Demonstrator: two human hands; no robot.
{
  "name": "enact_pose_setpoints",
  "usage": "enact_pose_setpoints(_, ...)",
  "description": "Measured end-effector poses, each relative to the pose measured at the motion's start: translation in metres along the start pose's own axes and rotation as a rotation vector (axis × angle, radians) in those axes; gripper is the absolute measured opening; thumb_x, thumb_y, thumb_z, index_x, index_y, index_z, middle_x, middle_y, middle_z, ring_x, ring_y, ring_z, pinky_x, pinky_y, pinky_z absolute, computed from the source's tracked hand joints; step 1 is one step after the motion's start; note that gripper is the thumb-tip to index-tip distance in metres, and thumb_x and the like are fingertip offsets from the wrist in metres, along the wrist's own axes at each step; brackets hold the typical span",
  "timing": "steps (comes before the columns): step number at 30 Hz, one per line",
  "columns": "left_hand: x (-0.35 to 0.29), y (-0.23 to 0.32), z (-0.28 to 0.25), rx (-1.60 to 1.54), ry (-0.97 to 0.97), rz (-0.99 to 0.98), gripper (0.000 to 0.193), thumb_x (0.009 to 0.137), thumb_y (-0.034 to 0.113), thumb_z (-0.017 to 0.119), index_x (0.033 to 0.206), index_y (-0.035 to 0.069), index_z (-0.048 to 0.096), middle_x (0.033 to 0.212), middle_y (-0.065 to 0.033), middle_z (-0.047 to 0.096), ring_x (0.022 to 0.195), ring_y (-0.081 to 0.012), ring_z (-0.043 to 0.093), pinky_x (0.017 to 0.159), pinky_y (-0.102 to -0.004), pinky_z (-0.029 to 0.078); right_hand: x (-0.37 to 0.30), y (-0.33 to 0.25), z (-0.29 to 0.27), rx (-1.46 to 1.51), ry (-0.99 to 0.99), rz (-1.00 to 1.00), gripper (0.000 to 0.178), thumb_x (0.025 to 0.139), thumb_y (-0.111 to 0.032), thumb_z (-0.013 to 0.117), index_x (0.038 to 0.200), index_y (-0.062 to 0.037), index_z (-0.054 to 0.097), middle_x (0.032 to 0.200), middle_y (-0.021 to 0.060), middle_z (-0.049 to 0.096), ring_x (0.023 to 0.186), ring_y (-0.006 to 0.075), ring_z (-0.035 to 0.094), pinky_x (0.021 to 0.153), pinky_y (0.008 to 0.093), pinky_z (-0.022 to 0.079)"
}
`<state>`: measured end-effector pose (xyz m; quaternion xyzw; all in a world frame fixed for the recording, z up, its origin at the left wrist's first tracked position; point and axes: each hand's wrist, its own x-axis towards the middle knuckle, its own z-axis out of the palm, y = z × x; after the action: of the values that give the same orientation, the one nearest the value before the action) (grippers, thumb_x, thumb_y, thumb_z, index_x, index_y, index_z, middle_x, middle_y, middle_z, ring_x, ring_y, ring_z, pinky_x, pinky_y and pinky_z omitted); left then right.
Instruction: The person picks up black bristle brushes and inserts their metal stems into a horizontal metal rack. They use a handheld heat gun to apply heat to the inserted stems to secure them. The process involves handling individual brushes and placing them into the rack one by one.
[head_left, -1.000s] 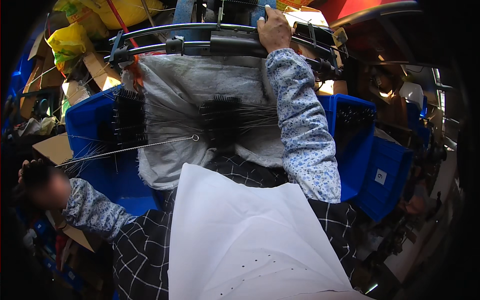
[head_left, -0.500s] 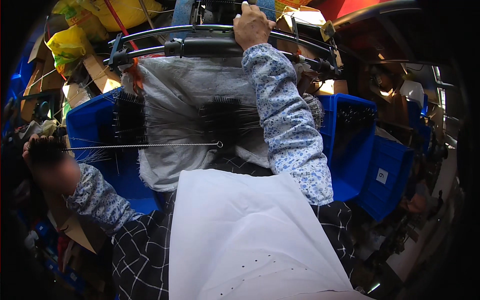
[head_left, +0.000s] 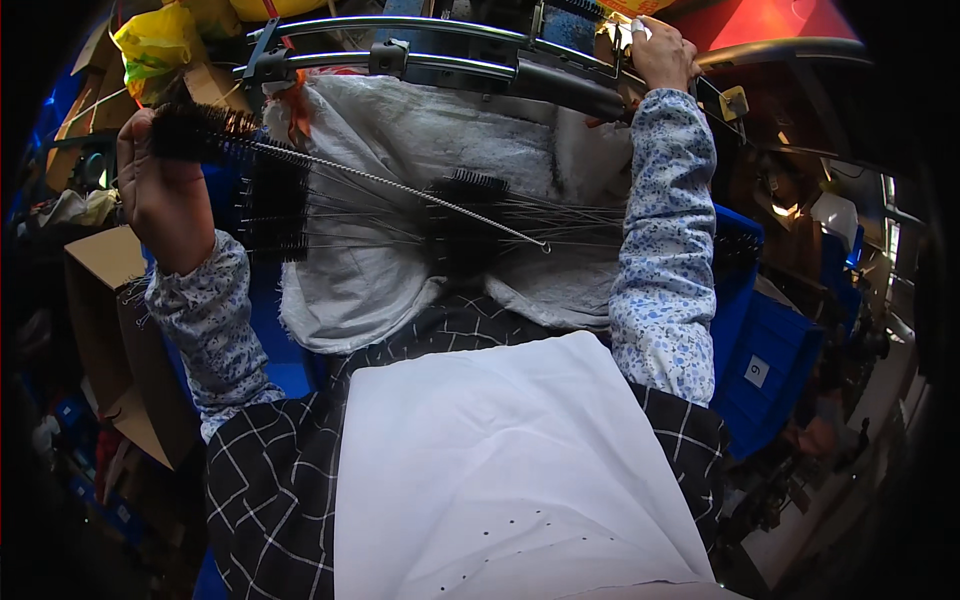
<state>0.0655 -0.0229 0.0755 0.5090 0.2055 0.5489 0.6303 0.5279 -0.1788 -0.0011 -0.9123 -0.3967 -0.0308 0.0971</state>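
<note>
Closest to my head camera I have the white apron (head_left: 500, 460), with the black checked garment (head_left: 270, 490) showing either side of it. Past that, grey-white sacking (head_left: 350, 295) covers the lap, and a pile of black wire brushes (head_left: 275, 205) lies across it, bristle heads in two clumps, thin stems running off rightward. To the left I see an open cardboard box (head_left: 155, 350), to the right a blue crate (head_left: 780, 370). Over the left edge of the sacking I have the left hand (head_left: 170, 200) closed on the bristle end of a twisted-wire brush (head_left: 205, 132), thumb and fingers clamped around the black bristles. Its long axis slants from far left to near right, crossing in front of the pile; the small looped end points right and back toward the apron, and I cannot tell whether that loop touches anything. Farther out, steel rails (head_left: 440, 31) span the view, and the right hand (head_left: 664, 55) lies at their right end, fingers bent over the metalwork; I cannot tell whether it grips. Beyond the rails' left end sits a yellow plastic bag (head_left: 155, 50).
</note>
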Motion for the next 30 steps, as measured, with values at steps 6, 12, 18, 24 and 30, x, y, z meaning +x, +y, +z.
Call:
enact_pose_setpoints(6, 0.000, -0.016, 0.028, -0.026, -0.093, -0.169, 0.020, 0.087, 0.012, 0.042, 0.103, 0.000, 0.046, 0.096, -0.0078, 0.054, 0.088, -0.0133, 0.054, 0.077, -0.0249, 0.045, 0.002, 0.029, -0.036, 0.137, -0.181, -0.142, 0.025, 0.084, -0.035, 0.045, 0.101, -0.0208, 0.058, 0.088, 0.0128, 0.061, 0.083, 0.0297, 0.057, 0.072, 0.0357, 0.044)
enact_pose_setpoints(12, -0.017, -0.032, 0.071, 0.036, -0.197, -0.316, 0.017, 0.089, 0.015, 0.040, 0.099, 0.002, 0.043, 0.091, -0.0070, 0.055, 0.081, -0.0119, 0.057, 0.069, -0.0241, 0.049, -0.091, -0.022, -0.106, 0.549, -0.607, -0.266, 0.036, 0.085, -0.029, 0.047, 0.112, -0.0045, 0.051, 0.088, 0.0119, 0.060, 0.077, 0.0210, 0.057, 0.068, 0.0289, 0.044)
enact_pose_setpoints(18, -0.047, -0.060, 0.113, 0.053, -0.280, -0.349, 0.020, 0.090, 0.019, 0.037, 0.098, 0.001, 0.039, 0.091, -0.0100, 0.053, 0.080, -0.0166, 0.058, 0.071, -0.0290, 0.049, -0.147, -0.144, -0.080, 0.946, -0.607, -0.368, 0.028, 0.087, -0.022, 0.042, 0.105, -0.0017, 0.049, 0.073, 0.0148, 0.060, 0.069, 0.0291, 0.059, 0.062, 0.0377, 0.044)
enact_pose_setpoints(24, -0.017, -0.050, 0.019, 0.769, -0.261, -0.131, 0.029, 0.090, 0.028, 0.039, 0.096, 0.001, 0.044, 0.086, -0.0069, 0.054, 0.076, -0.0123, 0.051, 0.070, -0.0233, 0.041, -0.090, -0.098, -0.036, 0.319, 0.153, -0.256, 0.026, 0.084, -0.026, 0.046, 0.103, -0.0104, 0.055, 0.079, 0.0102, 0.062, 0.078, 0.0255, 0.058, 0.065, 0.0361, 0.045)
enact_pose_setpoints(30, -0.014, -0.051, -0.046, 1.213, -0.326, -0.248, 0.025, 0.086, 0.024, 0.048, 0.088, 0.000, 0.051, 0.077, -0.0070, 0.055, 0.072, -0.0125, 0.050, 0.067, -0.0246, 0.039, -0.043, -0.074, -0.012, 0.093, 0.317, -0.066, 0.020, 0.076, -0.023, 0.051, 0.092, -0.0146, 0.061, 0.076, 0.0104, 0.060, 0.078, 0.0282, 0.055, 0.070, 0.0418, 0.038)
